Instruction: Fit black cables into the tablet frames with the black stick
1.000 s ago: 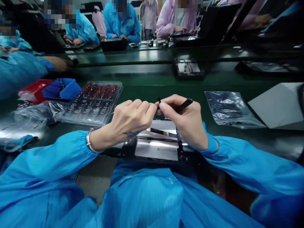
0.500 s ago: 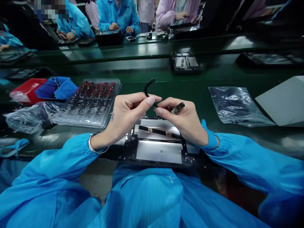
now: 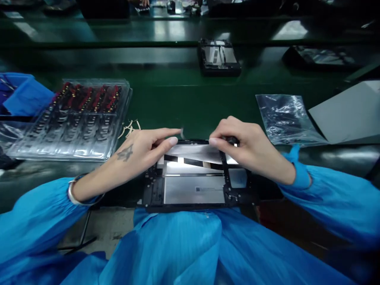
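My left hand [image 3: 148, 148] hovers over the device's upper left edge, thumb and forefinger stretched out with a gap between their tips. A small pale strip [image 3: 182, 133], blurred, touches the forefinger's tip. Curled fingers of my right hand [image 3: 237, 140] hold a dark object with a rounded end [image 3: 230, 139]; its kind is hidden. Beneath both hands lies an opened tablet-like device [image 3: 194, 190] with silver panels and a black frame. A black ribbon cable [image 3: 192, 162] with tan patches crosses its upper panel. I cannot see the loose black cable.
Left of me are a clear plastic tray [image 3: 89, 118] of small red and black parts, a blue bin [image 3: 32, 97] and pale curled scraps [image 3: 130, 127]. A clear bag [image 3: 292, 118] and grey board [image 3: 350, 113] lie right. Another opened device [image 3: 219, 57] stands farther back.
My hands have moved apart and lower towards the device. The black cable stretched between them is gone from sight. My view has tilted down, and the co-workers have mostly left it.
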{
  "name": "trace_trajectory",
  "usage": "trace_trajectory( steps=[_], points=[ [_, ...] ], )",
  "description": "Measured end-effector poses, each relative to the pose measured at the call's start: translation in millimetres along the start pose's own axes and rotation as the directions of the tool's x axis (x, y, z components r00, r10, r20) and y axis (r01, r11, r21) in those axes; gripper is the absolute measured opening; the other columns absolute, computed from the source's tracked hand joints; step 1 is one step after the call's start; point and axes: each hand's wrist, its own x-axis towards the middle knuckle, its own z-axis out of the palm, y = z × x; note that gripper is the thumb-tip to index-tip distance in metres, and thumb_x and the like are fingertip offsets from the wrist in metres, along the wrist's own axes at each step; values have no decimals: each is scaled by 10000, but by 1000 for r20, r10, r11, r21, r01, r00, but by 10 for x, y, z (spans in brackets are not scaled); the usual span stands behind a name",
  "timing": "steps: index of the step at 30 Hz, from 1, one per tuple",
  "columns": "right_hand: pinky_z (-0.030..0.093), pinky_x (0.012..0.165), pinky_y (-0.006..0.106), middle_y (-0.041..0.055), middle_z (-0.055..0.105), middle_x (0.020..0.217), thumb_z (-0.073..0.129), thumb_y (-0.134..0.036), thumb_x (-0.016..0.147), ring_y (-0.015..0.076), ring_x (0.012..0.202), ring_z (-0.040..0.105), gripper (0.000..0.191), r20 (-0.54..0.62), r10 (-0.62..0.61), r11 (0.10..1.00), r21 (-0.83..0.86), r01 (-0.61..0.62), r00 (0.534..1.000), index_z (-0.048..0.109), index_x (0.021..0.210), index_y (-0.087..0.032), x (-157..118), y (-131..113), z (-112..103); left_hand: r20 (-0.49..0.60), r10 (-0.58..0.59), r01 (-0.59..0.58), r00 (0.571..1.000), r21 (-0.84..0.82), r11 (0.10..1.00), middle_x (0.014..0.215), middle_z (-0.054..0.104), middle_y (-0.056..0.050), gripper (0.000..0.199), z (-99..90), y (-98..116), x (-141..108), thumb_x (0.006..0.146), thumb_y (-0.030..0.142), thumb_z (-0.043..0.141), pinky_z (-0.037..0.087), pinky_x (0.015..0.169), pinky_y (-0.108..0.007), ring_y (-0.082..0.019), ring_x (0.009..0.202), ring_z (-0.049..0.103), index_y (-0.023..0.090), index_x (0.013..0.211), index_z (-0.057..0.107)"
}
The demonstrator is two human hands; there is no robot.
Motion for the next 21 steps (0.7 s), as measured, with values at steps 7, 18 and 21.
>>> trace_trajectory(
  steps=[7,18,21],
  points=[
    [382,683,331,38,675,812,572,-286,925,202,805,556,189,279,178,984,-77,-163,944,668,778,-215,-128,205,-166,-14,18,-18,1000,-15,1000,519,573,58,325,9,-148,13,1003,375,537,295,404,-199,-77,394,477,201,1199,730],
    [367,599,303,55,662,830,591,-369,883,174,678,571,222,308,342,935,-201,-291,888,738,822,-214,-66,325,-152,115,316,-323,942,50,945,1170,689,-83,249,135,-116,114,1029,239,465,536,868,-292,-199,1066,647,190,1161,669],
    [363,598,298,54,649,814,582,-374,888,168,674,565,234,305,329,938,-215,-272,894,738,825,-211,-60,337,-140,201,350,-370,915,68,927,1363,592,-113,282,196,-157,115,1041,223,433,512,1004,-331,-214,1237,580,178,1266,597]
  ],
)
